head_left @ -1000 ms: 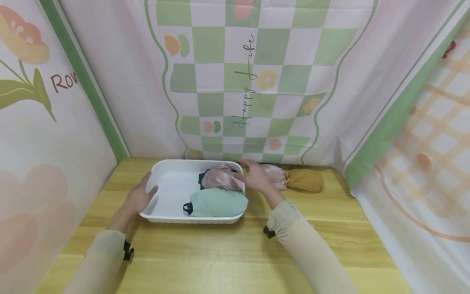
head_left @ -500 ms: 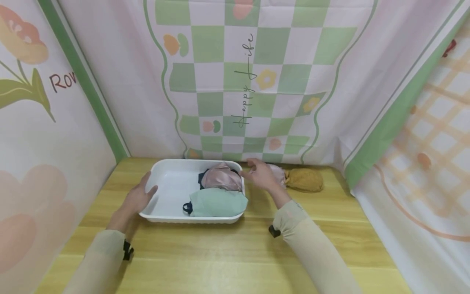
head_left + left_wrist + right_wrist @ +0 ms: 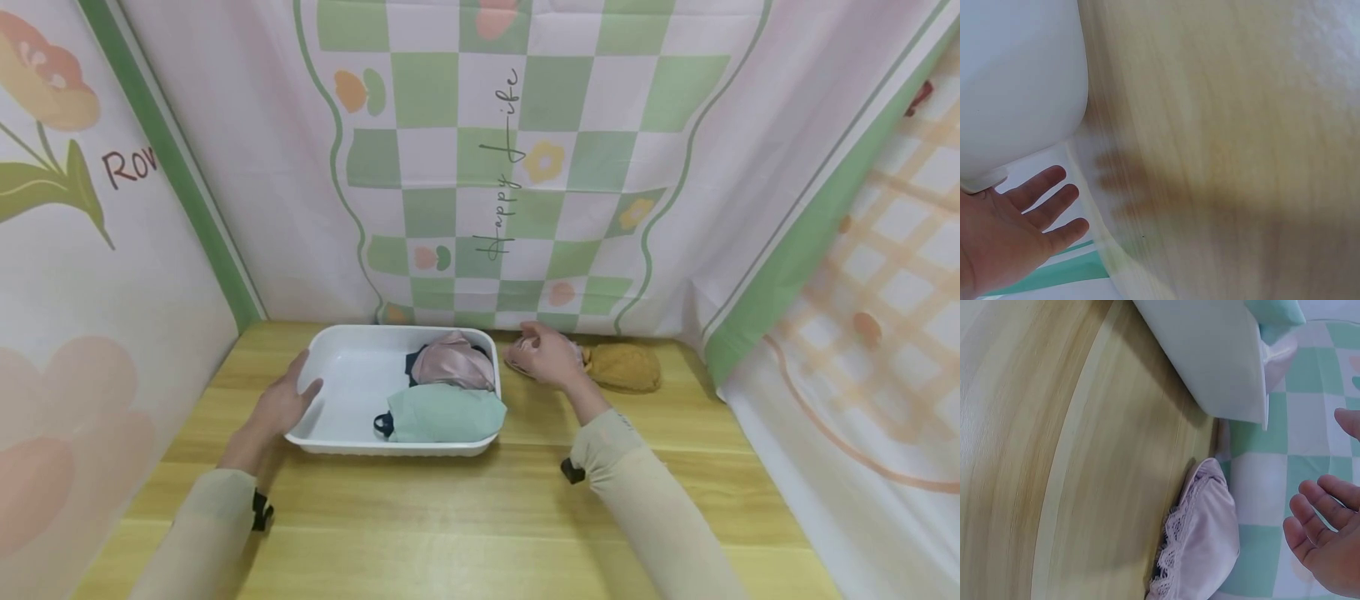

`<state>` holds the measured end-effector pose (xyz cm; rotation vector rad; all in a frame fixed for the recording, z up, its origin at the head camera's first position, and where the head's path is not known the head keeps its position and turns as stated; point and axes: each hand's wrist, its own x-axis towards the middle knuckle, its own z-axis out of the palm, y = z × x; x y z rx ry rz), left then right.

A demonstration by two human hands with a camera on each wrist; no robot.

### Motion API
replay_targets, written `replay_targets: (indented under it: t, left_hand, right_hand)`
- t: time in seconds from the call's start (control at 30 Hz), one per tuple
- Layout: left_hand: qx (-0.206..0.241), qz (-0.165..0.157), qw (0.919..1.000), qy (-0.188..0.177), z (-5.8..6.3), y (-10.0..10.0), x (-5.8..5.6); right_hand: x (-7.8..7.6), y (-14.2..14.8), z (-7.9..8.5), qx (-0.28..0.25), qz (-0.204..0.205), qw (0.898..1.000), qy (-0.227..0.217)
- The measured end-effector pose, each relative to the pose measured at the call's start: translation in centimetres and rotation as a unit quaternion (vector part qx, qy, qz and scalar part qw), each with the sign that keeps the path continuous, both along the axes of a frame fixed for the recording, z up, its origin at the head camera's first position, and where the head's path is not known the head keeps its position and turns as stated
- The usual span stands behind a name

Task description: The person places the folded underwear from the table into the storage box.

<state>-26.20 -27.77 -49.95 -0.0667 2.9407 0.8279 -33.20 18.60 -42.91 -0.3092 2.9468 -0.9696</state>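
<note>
At the left rim of the white tray [image 3: 348,375], my left hand [image 3: 281,407] rests with the thumb over the inner edge. Its other fingers [image 3: 1063,234] are spread and straight outside the tray. My right hand [image 3: 551,358] hovers over a pink satin piece with a lace edge [image 3: 1207,531], apart from it in the right wrist view, with relaxed fingers. That piece lies on the table, partly hidden by the hand in the head view. Inside the tray's right half are another pink satin piece [image 3: 453,365] and a mint-green cloth bundle with a dark loop [image 3: 447,414].
A mustard-yellow cloth bundle [image 3: 624,368] lies on the wooden table [image 3: 435,525], right of the pink piece. A checkered curtain [image 3: 491,192] hangs close behind the tray. Printed curtains also stand at both sides.
My right hand has moved right, from the tray's right rim to above the pink satin piece on the table. The left hand, tray and its contents stay put.
</note>
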Motion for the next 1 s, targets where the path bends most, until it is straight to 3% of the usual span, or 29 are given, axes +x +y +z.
replay_targets:
  t: [0.63,1.0]
  left_hand:
    - [0.0,0.006,1.0,-0.005,-0.1,0.0,-0.1]
    - [0.004,0.006,0.9999,-0.008,0.2,0.1,0.0]
  right_hand:
    - [-0.5,3.5,-1.3,-0.007,-0.033,0.999,-0.003]
    - [-1.0,4.8,-2.3,0.016,-0.034,0.999,0.012]
